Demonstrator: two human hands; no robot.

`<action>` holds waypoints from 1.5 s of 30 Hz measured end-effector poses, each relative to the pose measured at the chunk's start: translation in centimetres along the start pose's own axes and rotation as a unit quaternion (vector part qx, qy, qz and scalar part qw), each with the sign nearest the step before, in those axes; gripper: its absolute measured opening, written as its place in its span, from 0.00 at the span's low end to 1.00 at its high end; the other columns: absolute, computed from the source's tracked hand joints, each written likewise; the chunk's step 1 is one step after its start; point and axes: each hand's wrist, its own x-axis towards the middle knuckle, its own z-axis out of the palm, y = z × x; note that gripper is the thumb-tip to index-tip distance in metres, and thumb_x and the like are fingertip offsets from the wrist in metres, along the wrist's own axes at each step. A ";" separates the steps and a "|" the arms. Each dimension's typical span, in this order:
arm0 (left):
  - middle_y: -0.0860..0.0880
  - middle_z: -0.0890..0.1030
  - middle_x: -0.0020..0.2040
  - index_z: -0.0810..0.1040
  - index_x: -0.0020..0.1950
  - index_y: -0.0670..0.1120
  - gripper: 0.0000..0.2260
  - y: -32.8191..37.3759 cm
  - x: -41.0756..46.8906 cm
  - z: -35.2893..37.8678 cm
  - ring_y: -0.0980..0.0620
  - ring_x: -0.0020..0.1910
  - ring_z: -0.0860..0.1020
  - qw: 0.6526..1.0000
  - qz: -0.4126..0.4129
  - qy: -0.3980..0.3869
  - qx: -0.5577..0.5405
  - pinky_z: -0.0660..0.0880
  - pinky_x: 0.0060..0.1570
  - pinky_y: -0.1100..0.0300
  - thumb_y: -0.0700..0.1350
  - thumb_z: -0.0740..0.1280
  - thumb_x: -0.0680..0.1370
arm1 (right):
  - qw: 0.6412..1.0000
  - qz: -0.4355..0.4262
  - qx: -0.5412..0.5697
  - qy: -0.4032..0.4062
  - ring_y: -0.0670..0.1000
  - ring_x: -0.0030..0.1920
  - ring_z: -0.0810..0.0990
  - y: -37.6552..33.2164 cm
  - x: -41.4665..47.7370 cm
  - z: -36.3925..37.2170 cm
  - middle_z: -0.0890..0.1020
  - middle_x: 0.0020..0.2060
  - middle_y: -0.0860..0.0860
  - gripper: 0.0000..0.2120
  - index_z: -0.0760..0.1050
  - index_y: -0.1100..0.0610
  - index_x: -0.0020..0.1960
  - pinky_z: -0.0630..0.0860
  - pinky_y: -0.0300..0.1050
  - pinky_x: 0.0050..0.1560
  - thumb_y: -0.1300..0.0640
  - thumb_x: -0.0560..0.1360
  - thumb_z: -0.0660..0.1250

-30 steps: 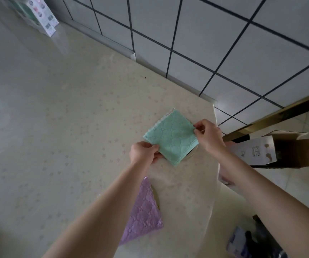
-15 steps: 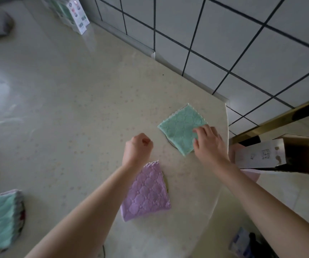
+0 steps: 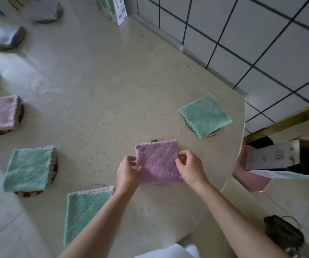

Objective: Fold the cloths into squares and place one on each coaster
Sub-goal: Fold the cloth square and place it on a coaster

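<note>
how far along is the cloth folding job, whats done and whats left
Mostly done, it seems. Folded cloths already sit on coasters around the table: the green cloth far right, two green ones near left, a pink one. In hand: the left hand and right hand pinch the purple cloth over its coaster. No bare coaster shows.

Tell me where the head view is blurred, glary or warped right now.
Head view: dim overall; the purple cloth between the left hand and right hand is sharp; grey cloths at far left are smeared; window glare streaks the table; wall tile lines bow from wide-angle distortion.
</note>
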 end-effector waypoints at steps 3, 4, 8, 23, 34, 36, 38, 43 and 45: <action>0.46 0.81 0.49 0.79 0.53 0.45 0.10 -0.7 -1.0 0.4 0.47 0.48 0.78 0.999 -0.038 -0.021 -0.021 0.74 0.47 0.58 0.43 0.69 0.72 | 0.999 0.028 0.016 0.022 0.56 0.51 0.79 -0.4 -0.4 0.6 0.82 0.49 0.56 0.12 0.75 0.62 0.55 0.71 0.43 0.51 0.60 0.73 0.68; 0.47 0.81 0.49 0.79 0.52 0.44 0.10 -0.8 -1.2 0.4 0.48 0.48 0.78 0.999 -0.037 -0.023 -0.024 0.74 0.47 0.58 0.42 0.69 0.72 | 0.998 0.044 0.021 0.025 0.56 0.51 0.79 -0.6 -0.4 0.6 0.82 0.49 0.56 0.12 0.75 0.62 0.55 0.70 0.43 0.51 0.60 0.73 0.68; 0.49 0.81 0.46 0.78 0.52 0.44 0.09 -1.1 -2.0 0.6 0.49 0.46 0.78 0.998 -0.037 -0.026 -0.033 0.72 0.45 0.61 0.41 0.69 0.72 | 0.995 0.097 0.006 -0.012 0.58 0.55 0.78 -1.2 0.7 0.6 0.81 0.52 0.57 0.15 0.74 0.62 0.56 0.72 0.45 0.52 0.56 0.73 0.68; 0.47 0.84 0.40 0.78 0.44 0.45 0.08 -1.5 -4.2 2.3 0.47 0.41 0.83 0.969 -0.143 -0.067 -0.189 0.81 0.46 0.49 0.38 0.72 0.66 | 0.995 -0.037 -0.063 -0.070 0.56 0.52 0.78 -1.6 2.6 -0.2 0.82 0.50 0.55 0.11 0.76 0.60 0.54 0.68 0.40 0.47 0.58 0.73 0.68; 0.50 0.83 0.40 0.75 0.42 0.48 0.07 -1.5 -4.0 2.3 0.49 0.41 0.82 0.988 -0.086 -0.072 -0.110 0.80 0.45 0.52 0.43 0.72 0.68 | 0.985 -0.078 -0.151 -0.011 0.57 0.52 0.78 -0.3 2.3 -1.7 0.80 0.49 0.56 0.11 0.75 0.59 0.53 0.74 0.49 0.54 0.59 0.72 0.69; 0.48 0.83 0.41 0.76 0.43 0.47 0.07 -1.9 -4.1 1.7 0.49 0.41 0.82 0.988 -0.076 -0.071 -0.113 0.80 0.44 0.52 0.44 0.72 0.69 | 0.978 -0.114 -0.175 0.012 0.57 0.51 0.77 -0.7 1.1 -1.5 0.78 0.50 0.56 0.10 0.75 0.59 0.53 0.74 0.51 0.53 0.61 0.72 0.67; 0.47 0.83 0.41 0.76 0.45 0.47 0.06 -2.5 -4.3 0.6 0.49 0.41 0.82 0.991 -0.059 -0.061 -0.099 0.79 0.42 0.56 0.44 0.71 0.70 | 0.971 -0.148 -0.185 0.032 0.59 0.52 0.75 -1.2 -0.4 -0.9 0.77 0.51 0.56 0.10 0.75 0.59 0.53 0.73 0.51 0.54 0.62 0.72 0.67; 0.51 0.81 0.38 0.78 0.44 0.48 0.04 -5.7 -5.2 -3.5 0.53 0.38 0.79 0.998 0.001 -0.021 -0.064 0.70 0.36 0.69 0.41 0.70 0.72 | 0.966 -0.195 -0.170 0.000 0.58 0.50 0.75 -2.9 -5.2 2.5 0.78 0.46 0.55 0.09 0.76 0.59 0.52 0.73 0.51 0.52 0.64 0.71 0.66; 0.54 0.80 0.38 0.78 0.45 0.49 0.05 -7.6 -5.6 -5.6 0.57 0.36 0.77 0.998 0.016 -0.002 -0.055 0.67 0.34 0.75 0.40 0.70 0.72 | 0.970 -0.195 -0.145 -0.024 0.57 0.46 0.77 -3.5 -7.5 4.7 0.78 0.43 0.55 0.08 0.76 0.60 0.49 0.74 0.51 0.50 0.65 0.71 0.67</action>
